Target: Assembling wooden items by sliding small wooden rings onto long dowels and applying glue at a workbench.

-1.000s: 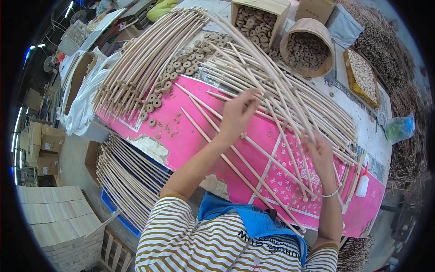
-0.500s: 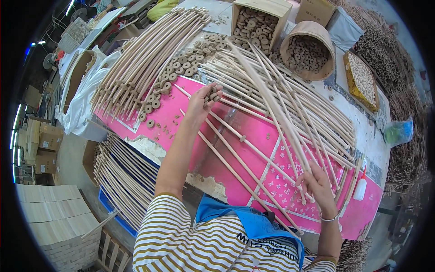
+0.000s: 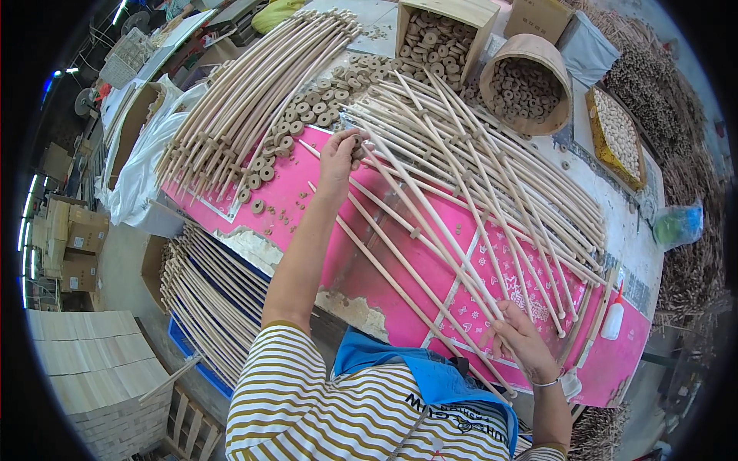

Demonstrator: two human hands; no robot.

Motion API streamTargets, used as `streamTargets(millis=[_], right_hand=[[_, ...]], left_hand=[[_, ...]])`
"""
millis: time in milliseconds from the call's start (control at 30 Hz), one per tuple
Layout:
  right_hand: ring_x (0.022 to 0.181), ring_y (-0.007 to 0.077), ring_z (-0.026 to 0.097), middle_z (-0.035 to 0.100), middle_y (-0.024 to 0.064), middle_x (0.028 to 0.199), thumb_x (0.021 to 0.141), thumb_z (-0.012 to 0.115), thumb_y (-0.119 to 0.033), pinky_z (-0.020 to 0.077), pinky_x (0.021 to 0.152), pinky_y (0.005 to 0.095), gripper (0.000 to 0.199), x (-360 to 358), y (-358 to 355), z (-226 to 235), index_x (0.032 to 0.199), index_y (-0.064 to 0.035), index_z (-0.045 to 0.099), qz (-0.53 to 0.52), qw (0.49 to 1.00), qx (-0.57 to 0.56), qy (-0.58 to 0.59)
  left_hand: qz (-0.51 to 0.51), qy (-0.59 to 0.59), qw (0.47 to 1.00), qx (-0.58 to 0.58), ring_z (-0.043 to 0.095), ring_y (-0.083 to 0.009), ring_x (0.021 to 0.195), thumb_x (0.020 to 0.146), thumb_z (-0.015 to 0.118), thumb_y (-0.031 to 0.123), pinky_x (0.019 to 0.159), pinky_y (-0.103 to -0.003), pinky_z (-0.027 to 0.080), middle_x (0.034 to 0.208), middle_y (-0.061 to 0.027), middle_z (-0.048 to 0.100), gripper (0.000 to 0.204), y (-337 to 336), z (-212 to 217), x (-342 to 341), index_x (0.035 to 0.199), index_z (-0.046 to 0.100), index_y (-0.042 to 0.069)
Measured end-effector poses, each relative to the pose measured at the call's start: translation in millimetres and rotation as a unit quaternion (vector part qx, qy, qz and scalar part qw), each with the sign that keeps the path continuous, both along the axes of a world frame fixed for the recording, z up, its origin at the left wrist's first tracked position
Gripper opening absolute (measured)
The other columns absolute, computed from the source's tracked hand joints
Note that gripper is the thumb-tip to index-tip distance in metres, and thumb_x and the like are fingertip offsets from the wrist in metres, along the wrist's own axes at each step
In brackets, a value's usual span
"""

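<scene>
My left hand is closed around several small brown wooden rings, over the far part of the pink table covering. My right hand grips the near end of a long pale wooden rod. The rod's far end reaches the rings at my left fingers; whether it has entered a hole is hidden. Other rods lie beneath, one with a ring part-way along it. Beyond my hands, several rods with rings on them lie crosswise on a layer of rods.
A bundle of ringed rods and loose rings lie far left. Behind stand a wooden box and a round tub of rings. A yellow tray of small pale pieces and a white squeeze bottle are right.
My right hand has lowered slightly toward me, and its rod has swung left so the far end meets my left hand. The left hand has turned and closed more over the rings.
</scene>
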State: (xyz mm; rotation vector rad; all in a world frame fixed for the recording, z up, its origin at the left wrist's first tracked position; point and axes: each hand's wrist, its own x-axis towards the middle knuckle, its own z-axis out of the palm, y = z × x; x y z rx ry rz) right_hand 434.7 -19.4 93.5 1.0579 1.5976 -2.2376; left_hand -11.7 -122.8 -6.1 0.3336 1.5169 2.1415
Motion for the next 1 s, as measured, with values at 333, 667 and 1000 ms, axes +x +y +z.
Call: streamTargets(millis=[333, 667, 1000], right_hand=[[0.05, 0.0062, 0.056, 0.069, 0.0073, 0.078, 0.105, 0.05, -0.017, 0.037, 0.043, 0.0163, 0.02, -5, 0, -6, 0.123, -0.008, 0.048, -0.01, 1.0, 0.023, -0.006], [0.047, 0.0043, 0.051, 0.067, 0.0034, 0.076, 0.104, 0.048, -0.01, 0.0362, 0.041, 0.0184, 0.024, -58, 32, 1, 0.128, -0.0044, 0.048, -0.004, 0.976, 0.206, 0.072], [0.076, 0.0138, 0.057, 0.063, 0.0073, 0.088, 0.098, 0.059, -0.009, 0.0452, 0.068, 0.0284, 0.027, -39, 62, 17, 0.122, 0.0028, 0.064, -0.043, 0.808, 0.579, 0.104]], left_hand=[[-0.02, 0.05, 0.999, 0.008, 0.072, -0.0107, 0.082, 0.104, 0.051, 0.012, 0.05, -0.018, 0.041, 0.108, -0.0095, 0.072, 0.018, 0, -3, 12, 0.119, 0.058, 0.004], [-0.17, 0.028, 0.985, 0.019, 0.065, -0.006, 0.074, 0.103, 0.055, 0.012, 0.053, -0.017, 0.043, 0.097, -0.0029, 0.069, 0.024, 28, 37, 113, 0.124, 0.062, 0.005], [-0.126, -0.155, 0.979, 0.031, 0.071, -0.0161, 0.089, 0.109, 0.035, 0.048, 0.046, -0.017, 0.041, 0.116, -0.017, 0.07, 0.056, 8, 13, 35, 0.133, 0.05, 0.001]])
